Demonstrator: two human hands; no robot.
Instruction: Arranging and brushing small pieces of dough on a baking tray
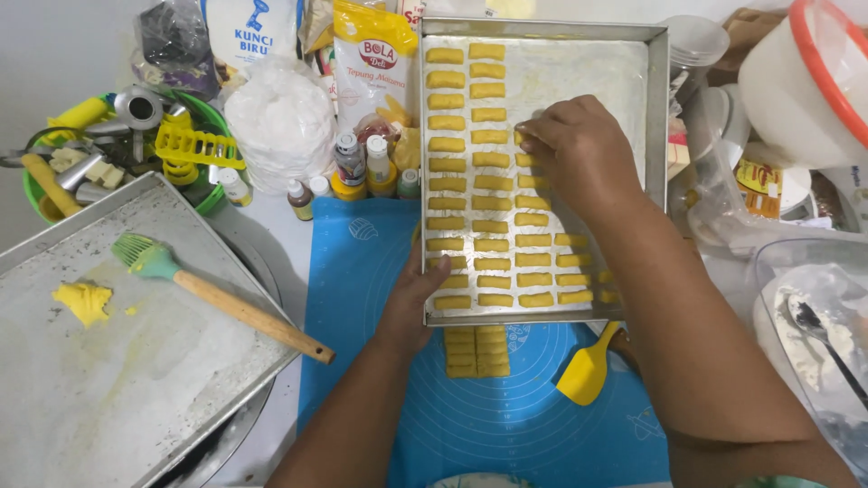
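Note:
A square metal baking tray [658,108] lies ahead of me, lined with rows of small yellow dough pieces [491,203]. My left hand [418,294] grips the tray's near left edge, thumb on the rim. My right hand [579,149] reaches over the tray, fingertips pinched on a yellow dough piece [523,137] at the far end of the third row. More cut dough pieces [476,351] sit in a block on the blue silicone mat [362,271] just below the tray.
A yellow spatula [588,369] lies on the mat under my right forearm. At left, a second metal tray [108,380] holds a green brush with wooden handle [217,303] and a dough lump [83,301]. Small bottles [362,167], flour bags and a green basket of tools [136,136] crowd the back; a plastic bowl with spoon [818,325] stands right.

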